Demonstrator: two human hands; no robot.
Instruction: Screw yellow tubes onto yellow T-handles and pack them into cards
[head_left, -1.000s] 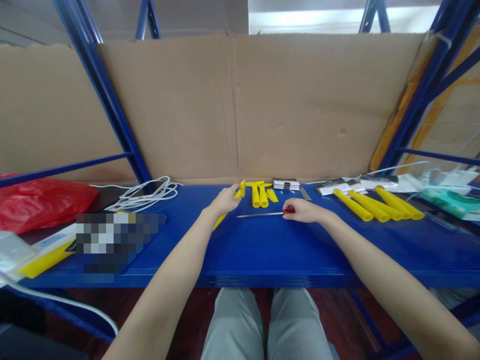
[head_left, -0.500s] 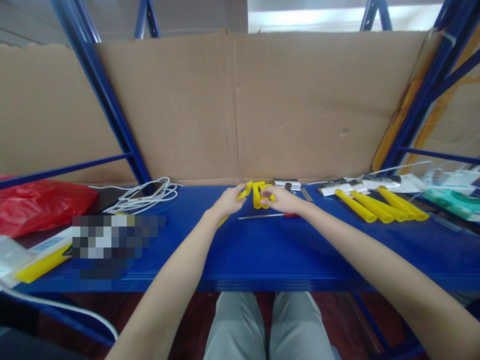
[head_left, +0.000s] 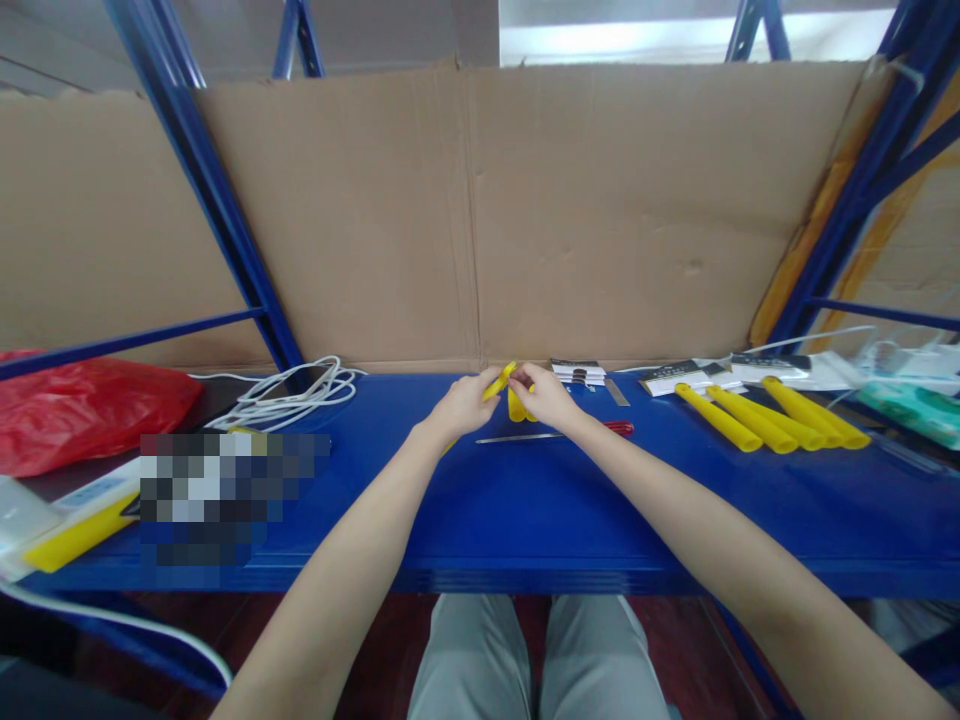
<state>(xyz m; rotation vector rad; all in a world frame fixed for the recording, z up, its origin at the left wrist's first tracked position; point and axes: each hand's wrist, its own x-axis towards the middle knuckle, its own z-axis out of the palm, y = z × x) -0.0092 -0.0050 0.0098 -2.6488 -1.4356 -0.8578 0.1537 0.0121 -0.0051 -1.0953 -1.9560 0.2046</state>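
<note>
My left hand [head_left: 469,402] is closed round a long yellow plastic piece [head_left: 498,382]. One end of it sticks up past my fingers, and its other end shows below my wrist. My right hand [head_left: 544,392] is closed in a pinch at the upper end of this piece; whatever lies between its fingertips is hidden. Yellow tubes [head_left: 516,405] lie on the blue table just behind my hands, partly covered by the right one. A screwdriver [head_left: 525,437] with a red handle lies crosswise in front, its shaft pointing left, beneath my right wrist.
Several yellow tubes [head_left: 739,425] lie at the right beside black-and-white packets [head_left: 675,378]. Small cards [head_left: 577,372] and a metal blade [head_left: 617,392] are near the cardboard wall [head_left: 600,220]. To the left are a coiled white cable [head_left: 300,395] and a red bag [head_left: 97,410].
My right hand has moved left from the yellow tubes to the piece in my left hand. The screwdriver's red handle shows more now. My left hand keeps its hold.
</note>
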